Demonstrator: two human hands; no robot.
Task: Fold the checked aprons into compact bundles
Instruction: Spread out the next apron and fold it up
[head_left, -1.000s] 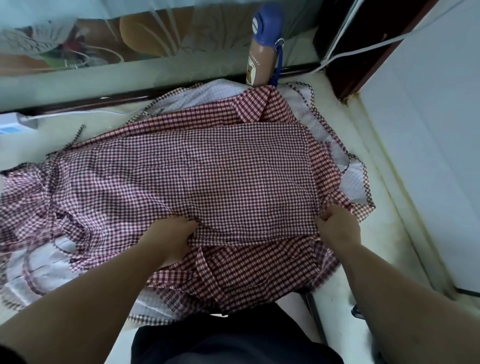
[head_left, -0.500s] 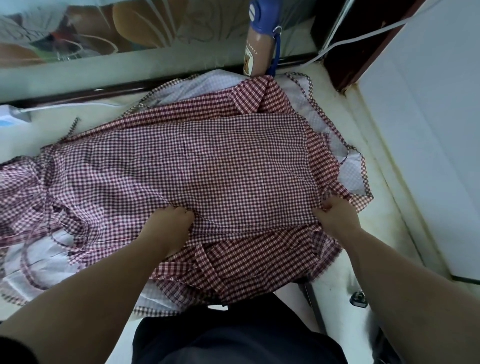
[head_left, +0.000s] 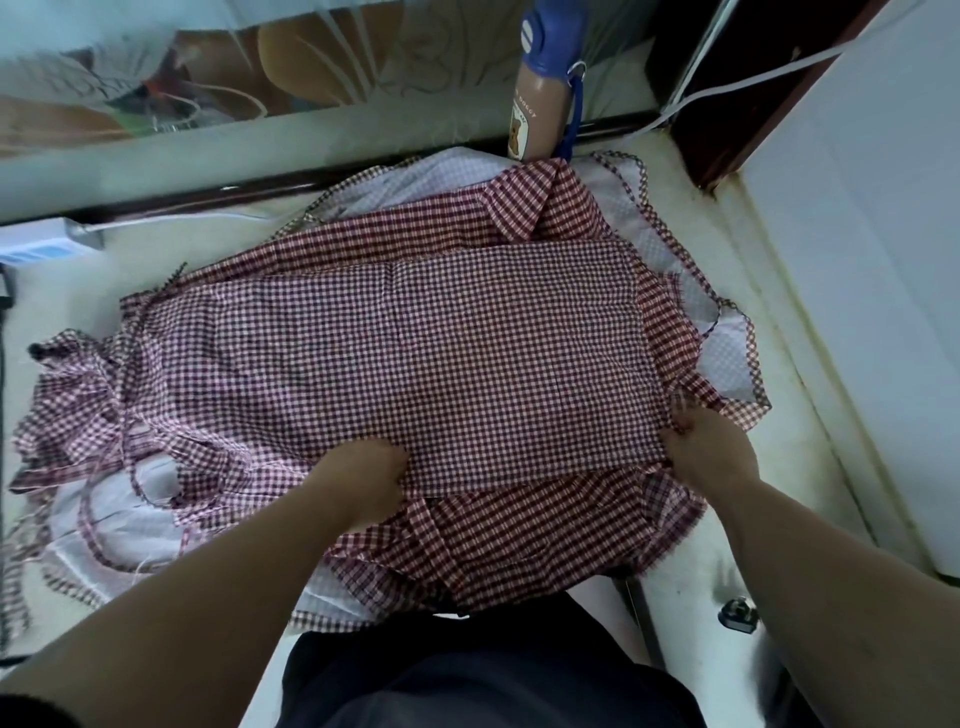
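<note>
A red-and-white checked apron (head_left: 431, 343) lies spread flat over a heap of other checked aprons on a pale counter (head_left: 156, 260). My left hand (head_left: 363, 473) grips its near edge at the middle, fingers tucked under the cloth. At the apron's near right corner my right hand (head_left: 701, 447) pinches the fabric. A wider-checked apron (head_left: 530, 535) shows below the near edge. More rumpled aprons (head_left: 78, 410) with loose ties pile up at the left.
A tan bottle with a blue cap (head_left: 540, 88) stands at the back against a glass panel. A white power strip (head_left: 41, 244) sits at the far left. A white wall (head_left: 857, 260) bounds the right side. A small dark object (head_left: 737, 616) lies at the lower right.
Both hands have kept their grip on the near edge and drawn the top apron taut and flatter. The view has tipped slightly forward.
</note>
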